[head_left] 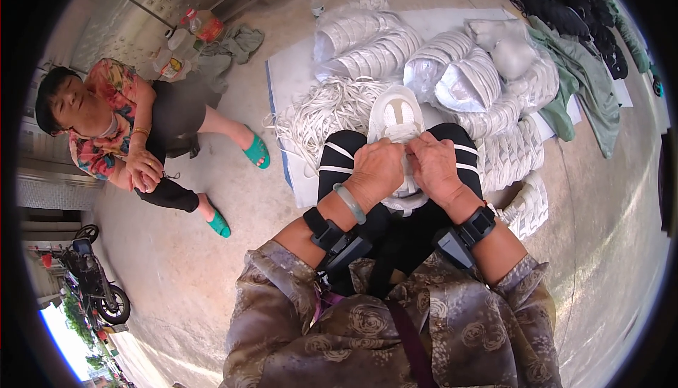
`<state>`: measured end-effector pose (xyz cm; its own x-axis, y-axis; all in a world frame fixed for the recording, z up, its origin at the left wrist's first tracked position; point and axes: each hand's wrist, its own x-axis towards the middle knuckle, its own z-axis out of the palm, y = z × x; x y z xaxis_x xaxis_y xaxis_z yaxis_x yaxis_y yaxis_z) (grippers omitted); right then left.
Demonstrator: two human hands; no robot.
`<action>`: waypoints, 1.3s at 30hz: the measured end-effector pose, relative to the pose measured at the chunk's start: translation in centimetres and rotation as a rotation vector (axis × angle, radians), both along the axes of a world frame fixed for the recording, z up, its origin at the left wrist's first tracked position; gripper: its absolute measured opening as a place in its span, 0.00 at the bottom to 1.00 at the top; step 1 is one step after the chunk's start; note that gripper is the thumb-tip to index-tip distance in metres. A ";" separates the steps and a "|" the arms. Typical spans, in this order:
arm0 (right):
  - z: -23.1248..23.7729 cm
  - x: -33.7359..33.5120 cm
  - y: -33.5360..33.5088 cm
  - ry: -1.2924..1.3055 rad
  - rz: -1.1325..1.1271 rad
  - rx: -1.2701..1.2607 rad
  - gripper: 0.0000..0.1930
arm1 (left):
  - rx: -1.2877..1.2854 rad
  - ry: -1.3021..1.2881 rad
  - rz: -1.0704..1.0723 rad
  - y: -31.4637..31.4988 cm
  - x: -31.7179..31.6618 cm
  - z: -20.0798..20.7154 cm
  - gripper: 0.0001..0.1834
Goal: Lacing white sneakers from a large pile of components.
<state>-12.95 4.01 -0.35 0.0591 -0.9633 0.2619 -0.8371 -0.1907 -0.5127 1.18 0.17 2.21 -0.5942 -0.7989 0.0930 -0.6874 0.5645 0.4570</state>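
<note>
Sitter (113,123): well apart from the work, hands together, so low risk to it. Floral top, soft; green slippers (256,151), matte.
Sheet (293,70): its blue edge could curl and catch a foot. Thin, pale, flat on concrete.
Laces (325,116): heaped loose left of the shoe, so pulling one could drag out a knot of others. Flat white strips, springy loops.
Bangle (349,203): could knock the shoe or hook a loop, sitting so near the hand. Smooth, pale, rigid ring.
Left hand (378,168): fingers bunched together on the shoe's lacing area; what they pinch is hidden. Uneven pull would likely leave one side tight.
Shoe (397,112): between the knees, toe pointing away. Only legs and hands seem to steady it, so a hard tug could twist it loose. Whitish, rounded toe, soft-looking upper.
Right hand (434,165): also drawn closed on the lacing, just beside the left (grip detail hidden, can't call it). A slip would probably slacken that side.
Wrist unit (474,225): boxy, black, hard corners; could snag a trailing end.
Stacks (508,158): ribbed white rows, nested, some in crinkly clear film. A knee bump could topple them.
Green cloth (597,102): limp, wrinkled folds; trip hazard.
</note>
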 end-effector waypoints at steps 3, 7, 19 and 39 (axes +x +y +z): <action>0.1 0.2 0.0 0.114 0.002 0.015 0.05 | 0.038 -0.037 0.026 -0.5 -0.2 -0.2 0.05; 0.5 0.0 0.2 0.198 0.008 0.029 0.07 | 0.044 -0.008 0.047 -0.7 -0.4 -0.6 0.05; 3.7 -2.3 0.5 0.036 0.116 -0.066 0.01 | 0.073 -0.017 0.038 -1.2 0.3 -0.4 0.03; 1.3 0.7 0.4 0.405 0.043 0.045 0.07 | 0.113 0.016 0.020 -1.5 -0.3 -0.4 0.05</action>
